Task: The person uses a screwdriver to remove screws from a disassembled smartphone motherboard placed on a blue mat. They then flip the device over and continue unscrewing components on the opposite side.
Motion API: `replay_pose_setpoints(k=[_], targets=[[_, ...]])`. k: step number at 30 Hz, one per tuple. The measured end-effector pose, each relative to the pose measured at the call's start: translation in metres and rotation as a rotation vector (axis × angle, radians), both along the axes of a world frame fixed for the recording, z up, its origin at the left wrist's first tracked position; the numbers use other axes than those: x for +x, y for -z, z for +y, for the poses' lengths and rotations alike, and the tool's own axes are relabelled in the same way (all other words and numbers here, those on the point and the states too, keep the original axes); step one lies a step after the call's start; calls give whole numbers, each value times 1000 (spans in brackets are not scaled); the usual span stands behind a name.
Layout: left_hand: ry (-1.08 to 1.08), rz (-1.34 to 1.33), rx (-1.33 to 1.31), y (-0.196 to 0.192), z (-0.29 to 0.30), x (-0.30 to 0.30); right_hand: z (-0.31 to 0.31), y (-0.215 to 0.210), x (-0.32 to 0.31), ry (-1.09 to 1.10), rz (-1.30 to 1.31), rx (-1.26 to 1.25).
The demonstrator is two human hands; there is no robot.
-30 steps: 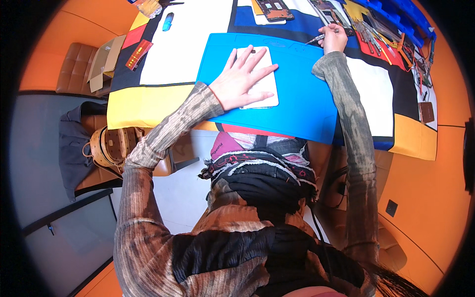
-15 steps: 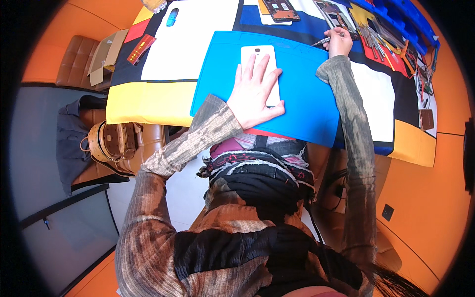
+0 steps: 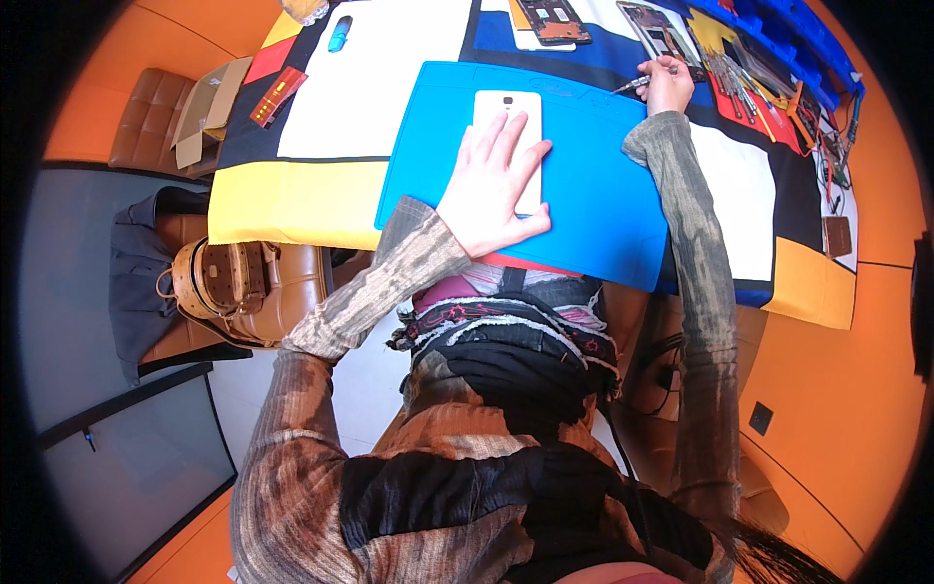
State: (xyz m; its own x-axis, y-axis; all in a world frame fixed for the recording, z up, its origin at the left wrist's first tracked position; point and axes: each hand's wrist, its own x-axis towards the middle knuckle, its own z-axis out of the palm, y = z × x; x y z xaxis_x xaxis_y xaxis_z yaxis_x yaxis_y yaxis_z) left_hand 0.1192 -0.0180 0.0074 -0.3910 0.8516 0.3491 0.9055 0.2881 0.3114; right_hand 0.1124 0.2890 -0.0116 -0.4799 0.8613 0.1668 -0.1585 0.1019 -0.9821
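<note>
Lower on the white phone (image 3: 528, 185) than before, the left hand (image 3: 491, 195) lies flat, maybe keeping it still on the blue mat (image 3: 603, 185), while the right hand (image 3: 666, 88) pinches a thin tool (image 3: 631, 86)

We spread our left hand (image 3: 494, 195), palm down, fingers (image 3: 506, 146) fanned and thumb (image 3: 532, 224) angled out to the right, our left arm (image 3: 297, 419) bent at the elbow. Our right arm (image 3: 705, 282) stretches farther forward, nearly straight, our right hand (image 3: 667, 90) curled in a pinching grip.

Bright light washes out the white cloth panels (image 3: 362, 86), and edges bow toward dark corners.
</note>
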Motion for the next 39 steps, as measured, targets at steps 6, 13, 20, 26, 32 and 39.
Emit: replay_pose_setpoints(k=[6,13,20,26,32,39], targets=[[-22,70,-29,4,2,4,1,0,1,-5,-4,16],[7,74,1,9,0,1,1,0,1,-6,-27,19],[14,64,-12,5,0,1,3,0,1,-24,-26,23],[-34,75,-38,6,1,4,3,0,1,-23,-26,34],[-42,-310,196,16,-1,-11,3,0,1,-19,-35,17],[-359,-360,276,-9,-13,-13,2,-1,0,-13,-25,-6]])
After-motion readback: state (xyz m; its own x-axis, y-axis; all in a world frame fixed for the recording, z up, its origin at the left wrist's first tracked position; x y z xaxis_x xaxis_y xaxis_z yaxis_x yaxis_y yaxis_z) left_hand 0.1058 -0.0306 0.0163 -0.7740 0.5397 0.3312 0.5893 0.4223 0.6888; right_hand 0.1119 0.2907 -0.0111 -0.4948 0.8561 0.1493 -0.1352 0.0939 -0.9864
